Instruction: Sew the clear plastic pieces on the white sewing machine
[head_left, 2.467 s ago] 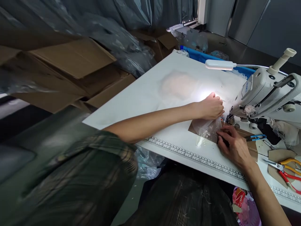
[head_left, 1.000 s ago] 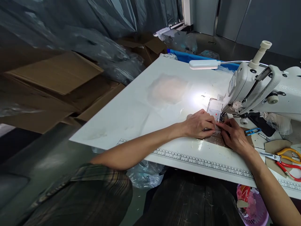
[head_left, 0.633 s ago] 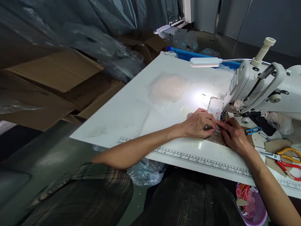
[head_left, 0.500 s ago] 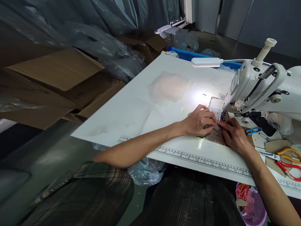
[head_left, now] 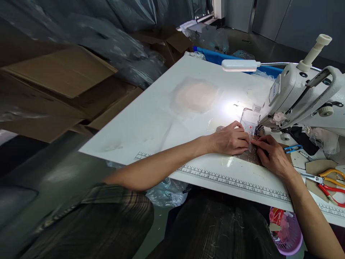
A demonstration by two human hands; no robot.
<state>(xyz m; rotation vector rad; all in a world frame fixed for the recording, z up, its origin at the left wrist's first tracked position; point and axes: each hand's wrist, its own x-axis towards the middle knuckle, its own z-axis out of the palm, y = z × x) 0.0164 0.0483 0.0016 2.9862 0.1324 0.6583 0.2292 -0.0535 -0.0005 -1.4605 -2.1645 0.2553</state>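
My left hand [head_left: 231,141] and my right hand [head_left: 271,154] meet fingertip to fingertip on a thin clear plastic piece [head_left: 246,155] lying over a brown cardboard patch, just in front of the needle of a white sewing machine [head_left: 299,97]. Both hands have their fingers curled and pinched on the clear piece. A small clear guard with a red dot [head_left: 249,120] stands just behind my left fingers. The lamp [head_left: 238,65] lights the spot.
The white table [head_left: 167,118] has a printed ruler [head_left: 237,183] along its near edge. Blue snips [head_left: 292,148] and red-and-yellow scissors [head_left: 327,181] lie at right. Cardboard boxes [head_left: 67,82] and plastic sheeting stand at left. A pink basket [head_left: 287,230] sits below the table.
My left hand came back from beside the needle toward the near side and joined my right hand on the clear piece. In the last second both hands barely moved; the view shifted slightly.
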